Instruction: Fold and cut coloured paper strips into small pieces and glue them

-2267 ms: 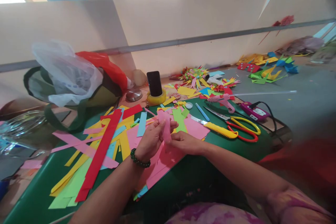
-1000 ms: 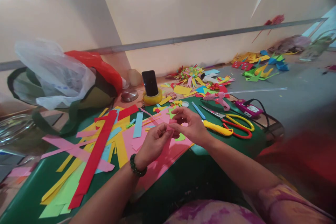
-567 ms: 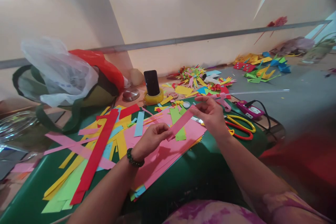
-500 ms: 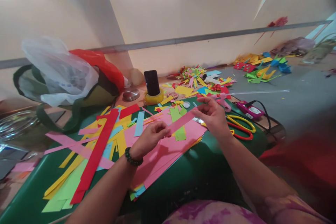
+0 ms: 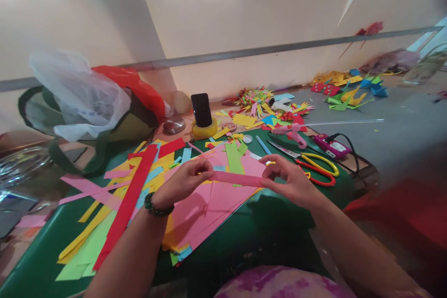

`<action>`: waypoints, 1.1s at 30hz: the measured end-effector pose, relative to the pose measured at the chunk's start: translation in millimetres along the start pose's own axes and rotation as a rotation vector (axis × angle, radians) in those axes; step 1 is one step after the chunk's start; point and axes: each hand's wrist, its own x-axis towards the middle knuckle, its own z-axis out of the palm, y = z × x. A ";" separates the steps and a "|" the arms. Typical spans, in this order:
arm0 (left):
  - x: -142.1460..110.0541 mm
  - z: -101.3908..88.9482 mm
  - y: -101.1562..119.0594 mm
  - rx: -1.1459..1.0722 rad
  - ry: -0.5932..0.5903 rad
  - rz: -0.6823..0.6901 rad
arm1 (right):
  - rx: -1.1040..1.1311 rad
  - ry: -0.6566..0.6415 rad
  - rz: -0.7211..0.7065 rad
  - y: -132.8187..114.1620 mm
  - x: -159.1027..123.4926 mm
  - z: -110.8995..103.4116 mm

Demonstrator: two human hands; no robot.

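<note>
A pink paper strip [image 5: 237,178] is stretched nearly level between my two hands. My left hand [image 5: 186,179] pinches its left end, and my right hand [image 5: 288,177] pinches the other end between thumb and fingers. Below the strip lies a stack of pink paper sheets [image 5: 213,214], with yellow and blue edges showing at its lower corner. A light green strip [image 5: 233,158] rests on the stack, partly hidden behind the held strip. Scissors [image 5: 316,165] with red and yellow handles lie just beyond my right hand, close to a blue pen [image 5: 263,144].
Coloured strips, among them a long red one [image 5: 129,205], cover the green surface at left. A pink glue gun [image 5: 295,135] and purple box [image 5: 331,145] sit at right. A phone [image 5: 201,109] stands on a yellow tape roll [image 5: 205,130]. A bag [image 5: 136,123] stands at back left.
My right hand has come down toward me, uncovering the scissors and pen. My left hand has shifted left. The held pink strip has gone from slanted to nearly level.
</note>
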 end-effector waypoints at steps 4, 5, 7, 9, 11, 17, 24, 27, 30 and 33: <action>3.0 0.6 -2.0 -0.336 0.157 -0.045 | 0.124 0.115 -0.005 0.9 -4.4 12.9; 5.1 3.6 -4.9 -0.484 0.216 -0.050 | 0.184 0.180 -0.001 1.9 -4.7 19.1; 9.3 13.4 -11.7 -0.740 0.239 -0.082 | 0.288 0.307 0.001 4.3 -4.8 34.7; 11.9 26.3 -16.7 -0.827 0.104 -0.177 | 0.333 0.394 -0.011 7.0 -5.1 52.1; 12.0 38.2 -17.6 -0.784 -0.009 -0.231 | 0.306 0.411 -0.042 9.6 -6.2 67.5; 7.4 48.7 -6.2 -0.868 0.131 -0.195 | 0.142 0.192 -0.077 13.2 -12.2 82.5; 6.1 56.9 -3.6 -0.947 0.087 -0.162 | 0.387 0.261 0.046 14.0 -8.8 79.7; 8.1 56.0 -4.6 -0.947 0.151 -0.155 | 0.412 0.228 0.066 16.4 -9.1 81.0; 10.3 51.2 -5.2 -0.932 0.239 -0.132 | 0.401 0.235 0.078 17.9 -10.7 80.6; 11.4 47.4 -5.2 -0.947 0.298 -0.100 | 0.397 0.210 0.095 17.7 -11.5 79.1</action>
